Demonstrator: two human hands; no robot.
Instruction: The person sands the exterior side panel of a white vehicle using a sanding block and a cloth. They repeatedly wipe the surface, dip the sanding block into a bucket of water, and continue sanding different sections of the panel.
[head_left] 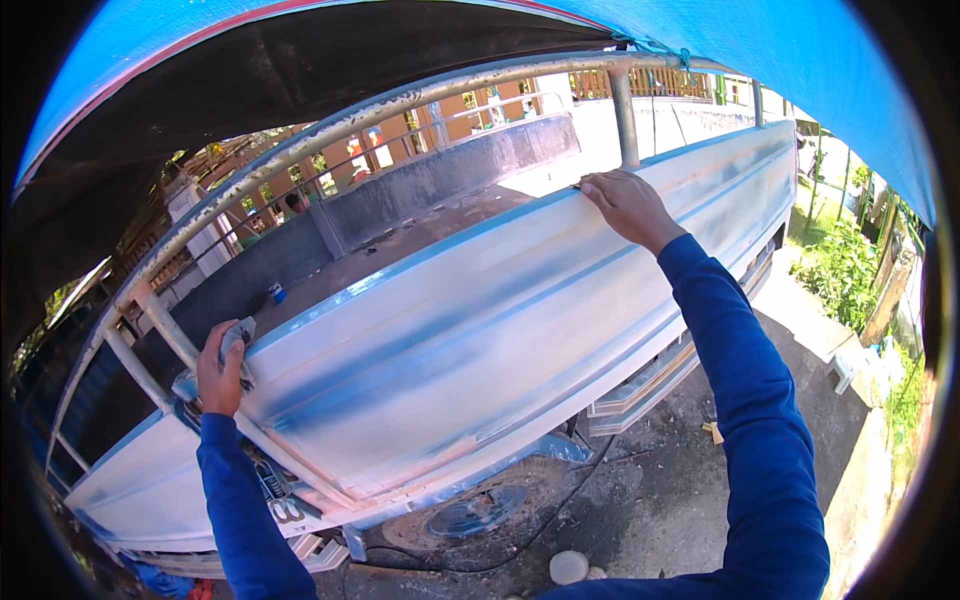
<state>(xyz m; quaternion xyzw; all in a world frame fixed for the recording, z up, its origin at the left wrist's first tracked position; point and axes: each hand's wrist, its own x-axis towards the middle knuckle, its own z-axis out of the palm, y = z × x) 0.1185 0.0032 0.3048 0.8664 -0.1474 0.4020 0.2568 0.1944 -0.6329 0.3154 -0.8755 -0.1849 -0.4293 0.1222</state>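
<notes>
Where your left hand (222,370) closes: around a crumpled grey wad (237,342), beside the left post (165,325).
Right hand (630,205): curled over the top edge, perhaps bracing; any grasp, I cannot tell.
White-and-blue truck-bed side panel (480,310): upright, spanning between your arms.
Open room: along its top edge, up to the right post (623,120).

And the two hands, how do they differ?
Left hand grips a grey pad; right hand is on the panel's top edge, whether holding anything is unclear. Left hand points up in the picture; right hand points up-left. Left hand sits lower in view; right hand higher. Both are bare, in blue sleeves.
</notes>
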